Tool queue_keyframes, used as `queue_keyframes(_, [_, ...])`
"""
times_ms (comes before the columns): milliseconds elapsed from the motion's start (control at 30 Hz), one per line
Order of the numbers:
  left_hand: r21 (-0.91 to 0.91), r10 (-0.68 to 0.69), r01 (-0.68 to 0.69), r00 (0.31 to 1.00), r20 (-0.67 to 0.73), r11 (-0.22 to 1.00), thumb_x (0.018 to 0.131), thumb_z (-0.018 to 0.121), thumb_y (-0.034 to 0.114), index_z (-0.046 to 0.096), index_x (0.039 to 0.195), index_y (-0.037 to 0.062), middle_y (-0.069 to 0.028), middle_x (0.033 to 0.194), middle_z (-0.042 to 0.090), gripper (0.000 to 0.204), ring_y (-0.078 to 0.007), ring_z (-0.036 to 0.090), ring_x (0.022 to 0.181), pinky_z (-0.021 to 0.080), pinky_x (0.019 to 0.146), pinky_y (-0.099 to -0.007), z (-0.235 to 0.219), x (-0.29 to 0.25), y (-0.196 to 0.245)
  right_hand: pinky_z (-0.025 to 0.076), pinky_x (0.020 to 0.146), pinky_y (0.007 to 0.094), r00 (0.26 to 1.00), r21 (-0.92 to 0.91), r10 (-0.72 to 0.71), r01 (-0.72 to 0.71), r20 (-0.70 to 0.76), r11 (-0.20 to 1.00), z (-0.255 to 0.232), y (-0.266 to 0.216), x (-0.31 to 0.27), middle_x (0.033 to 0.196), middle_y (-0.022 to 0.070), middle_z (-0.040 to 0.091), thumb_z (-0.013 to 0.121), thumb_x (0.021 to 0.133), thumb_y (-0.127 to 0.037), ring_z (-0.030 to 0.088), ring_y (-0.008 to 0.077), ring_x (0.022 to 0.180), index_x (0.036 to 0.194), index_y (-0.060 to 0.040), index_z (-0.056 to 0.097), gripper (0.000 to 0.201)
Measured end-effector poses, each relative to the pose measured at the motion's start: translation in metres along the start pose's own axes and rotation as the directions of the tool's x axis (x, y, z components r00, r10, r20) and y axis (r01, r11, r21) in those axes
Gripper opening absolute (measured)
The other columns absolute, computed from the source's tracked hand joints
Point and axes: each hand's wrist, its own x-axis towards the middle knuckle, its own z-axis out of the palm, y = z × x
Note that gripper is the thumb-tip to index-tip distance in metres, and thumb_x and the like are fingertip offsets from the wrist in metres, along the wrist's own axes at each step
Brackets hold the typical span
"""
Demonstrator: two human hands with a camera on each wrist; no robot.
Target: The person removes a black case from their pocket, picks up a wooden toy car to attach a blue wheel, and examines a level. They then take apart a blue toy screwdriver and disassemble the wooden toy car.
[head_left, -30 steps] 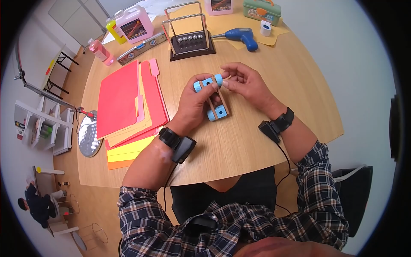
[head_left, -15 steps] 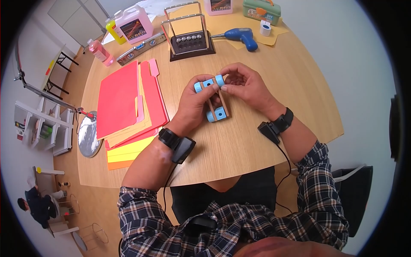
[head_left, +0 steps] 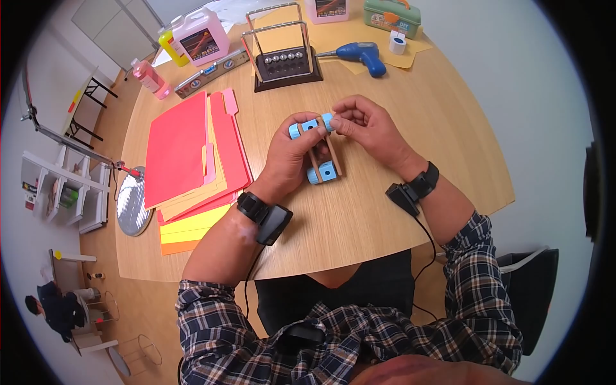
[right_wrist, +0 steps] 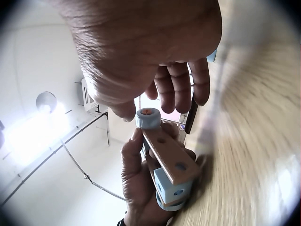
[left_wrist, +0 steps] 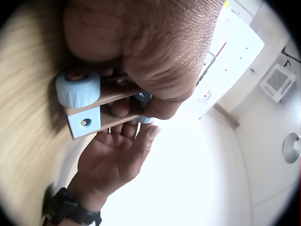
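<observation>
My left hand (head_left: 287, 156) grips a small toy frame of brown perforated strips (right_wrist: 171, 153) joined by light-blue blocks. Its thumb lies across the upper end, and part of the frame is hidden behind the fingers. A blue block (head_left: 328, 171) with a hole sits at the lower end. At the upper right corner a round blue nut (right_wrist: 148, 118) has an orange-brown bolt end showing in its middle. Around that nut is my right hand (head_left: 371, 130), thumb tip right beside it and fingers loosely bent; the right wrist view shows small gaps between them and the nut.
Coloured folders (head_left: 176, 154) lie to the left. Behind stand a Newton's cradle (head_left: 287, 64), a spirit level (head_left: 212, 74), bottles and a pink jug (head_left: 202, 38). A blue power screwdriver (head_left: 362, 56), a tape roll (head_left: 398, 43) and a green toolbox (head_left: 393, 16) are at back right.
My right thumb and fingers have shifted about the nut, the thumb moving up over its edge. The frame in my left hand has tilted slightly and moved a little left at its lower end.
</observation>
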Motion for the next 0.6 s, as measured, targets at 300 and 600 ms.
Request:
queue_keyframes(300, [0.046,-0.017,0.018,1.0,-0.007,0.999,0.099,0.078,0.013,0.063,0.128,0.0047,-0.005,0.1,0.072,0.034,-0.013,0.07,0.077,0.061,0.07,-0.0284,-0.0023,-0.0004,0.0028,0.056,0.088,0.0249,0.991,-0.079,-0.127,0.13,0.045,0.988,0.0024,0.0044,-0.0014,0.11,0.0007,0.072,0.081,0.099,-0.009,0.067,0.0066,0.097,0.122,-0.0044,0.07,0.026])
queue_keyframes(600, [0.027,0.0,0.0,1.0,-0.009,1.0,0.1,0.077,0.013,0.063,0.129,0.0038,-0.0053,0.1,0.073,0.034,-0.0129,0.069,0.078,0.061,0.07,-0.0285,-0.0035,0.0004,0.0015,0.055,0.083,0.0237,0.998,-0.061,-0.057,0.055,-0.03,0.997,0.0024,0.0006,-0.0011,0.108,-0.0002,0.072,0.081,0.102,-0.015,0.066,0.0053,0.094,0.118,-0.0033,0.07,0.022])
